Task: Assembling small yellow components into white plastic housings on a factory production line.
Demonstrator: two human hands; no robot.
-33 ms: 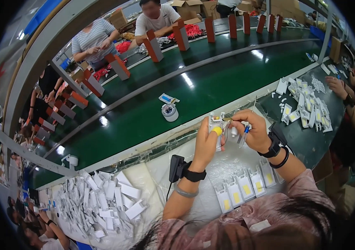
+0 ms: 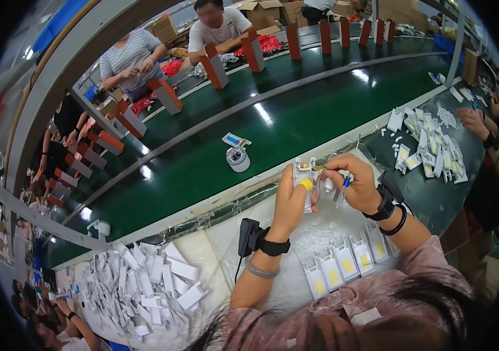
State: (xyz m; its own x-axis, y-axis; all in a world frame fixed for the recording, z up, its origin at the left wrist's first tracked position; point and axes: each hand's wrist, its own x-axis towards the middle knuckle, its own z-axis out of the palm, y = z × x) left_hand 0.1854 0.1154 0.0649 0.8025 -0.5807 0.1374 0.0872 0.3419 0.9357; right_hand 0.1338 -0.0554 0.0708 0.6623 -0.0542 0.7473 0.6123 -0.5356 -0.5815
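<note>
Two hands meet over the white bench. The left hand (image 2: 290, 202) has its fingers closed on a small white part (image 2: 303, 175), and a yellow cot (image 2: 306, 185) covers the thumb tip that presses on the part's front. The right hand (image 2: 352, 181) is just beside it; its thumb and forefinger are pinched together on the part's upper right corner, and a thin blue tool (image 2: 344, 186) lies under the other fingers, pointing down. Each wrist wears bands: a black strap (image 2: 273, 248) and a grey ring on the left, a black watch (image 2: 385, 206) and a black ring on the right. A black device (image 2: 247, 236) hangs at the left strap.

Below the fingers, toward the person, stand five white cards (image 2: 346, 264) with yellow marks in one row. Far left of the fingers lies a heap of white parts (image 2: 144, 281), too many to count. Beyond the fingers runs the green belt (image 2: 296, 111), carrying one small round reel (image 2: 237, 158). Right of the fingers another pile of white pieces (image 2: 431, 146) lies under a co-worker's hand (image 2: 473, 121).
</note>
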